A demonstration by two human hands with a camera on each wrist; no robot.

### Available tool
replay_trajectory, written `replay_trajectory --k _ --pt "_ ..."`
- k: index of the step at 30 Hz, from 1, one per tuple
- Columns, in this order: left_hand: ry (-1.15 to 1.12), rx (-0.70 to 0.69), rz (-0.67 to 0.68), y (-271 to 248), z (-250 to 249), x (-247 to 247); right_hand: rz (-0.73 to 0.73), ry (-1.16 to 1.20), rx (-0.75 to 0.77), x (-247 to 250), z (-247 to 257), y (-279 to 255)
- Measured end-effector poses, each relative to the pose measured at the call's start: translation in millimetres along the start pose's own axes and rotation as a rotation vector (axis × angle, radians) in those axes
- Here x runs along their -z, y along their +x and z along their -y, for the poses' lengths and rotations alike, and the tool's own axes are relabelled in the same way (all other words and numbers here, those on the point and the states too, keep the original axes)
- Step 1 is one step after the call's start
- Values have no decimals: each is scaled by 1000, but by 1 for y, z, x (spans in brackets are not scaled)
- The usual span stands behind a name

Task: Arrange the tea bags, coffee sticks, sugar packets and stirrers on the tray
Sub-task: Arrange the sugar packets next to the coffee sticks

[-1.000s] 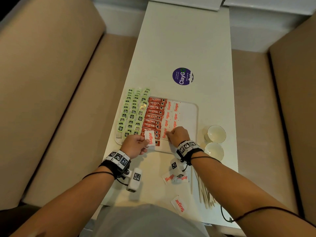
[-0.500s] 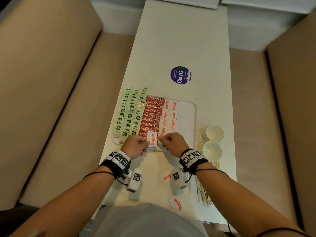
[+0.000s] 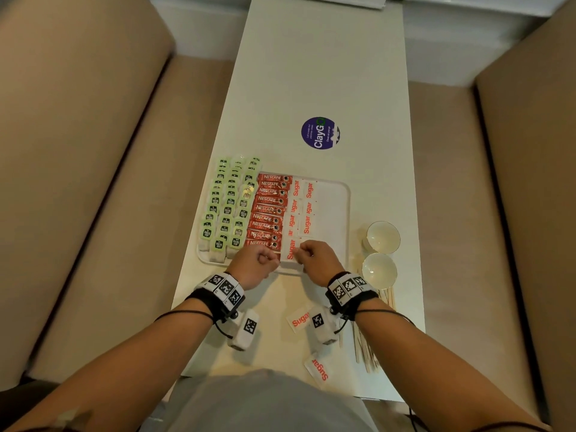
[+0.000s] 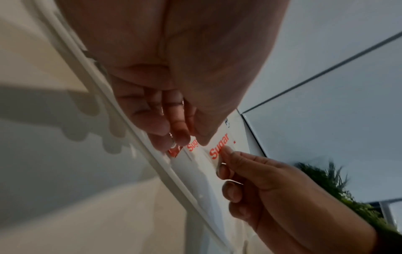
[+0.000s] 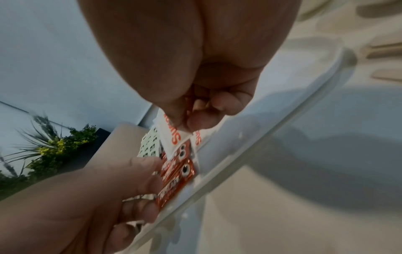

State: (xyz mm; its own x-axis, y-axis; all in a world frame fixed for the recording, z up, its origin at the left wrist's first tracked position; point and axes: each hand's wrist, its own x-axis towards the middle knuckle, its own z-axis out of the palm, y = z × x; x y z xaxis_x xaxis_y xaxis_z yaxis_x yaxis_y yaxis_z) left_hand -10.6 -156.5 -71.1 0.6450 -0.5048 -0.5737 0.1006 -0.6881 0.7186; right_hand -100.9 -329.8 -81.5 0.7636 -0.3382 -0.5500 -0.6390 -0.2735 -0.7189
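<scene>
the right hand [image 3: 314, 258] pinched a sugar packet [image 3: 290, 249] by its edge at the tray's [image 3: 344, 213] near end, beside the coffee sticks [image 3: 268, 210]. the left hand [image 3: 255, 265] was curled, holding nothing visible. the packet looked light and floppy, best gripped at a corner.

Both forearms reach up from the bottom of the head view and meet at lower centre, each wrist banded with a black strap and checkered markers. The left hand [image 3: 255, 263] is curled — knuckles up, fingertips [image 4: 180, 135] bunched downward, apparently holding nothing. The right hand [image 3: 318, 258] sits just beside it, its grip a thumb-and-forefinger pinch — the other fingers [image 4: 233, 192] tucked under.
</scene>
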Motion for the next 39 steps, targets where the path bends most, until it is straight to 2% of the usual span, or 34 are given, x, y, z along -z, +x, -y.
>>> replay_trajectory --k 5,9,13,19,39 --pt "36 -81 -20 23 -8 -1 -138 -92 -54 19 -3 16" --pt "149 -155 -14 40 -20 -5 -169 -134 -124 22 -6 27" --pt "380 -198 18 51 -28 -6 -207 -192 -169 20 -4 31" --pt "570 -210 35 63 -33 -7 -195 -259 -189 17 -2 33" --pt "568 -196 -10 70 -34 -8 -204 -344 -190 17 0 32"
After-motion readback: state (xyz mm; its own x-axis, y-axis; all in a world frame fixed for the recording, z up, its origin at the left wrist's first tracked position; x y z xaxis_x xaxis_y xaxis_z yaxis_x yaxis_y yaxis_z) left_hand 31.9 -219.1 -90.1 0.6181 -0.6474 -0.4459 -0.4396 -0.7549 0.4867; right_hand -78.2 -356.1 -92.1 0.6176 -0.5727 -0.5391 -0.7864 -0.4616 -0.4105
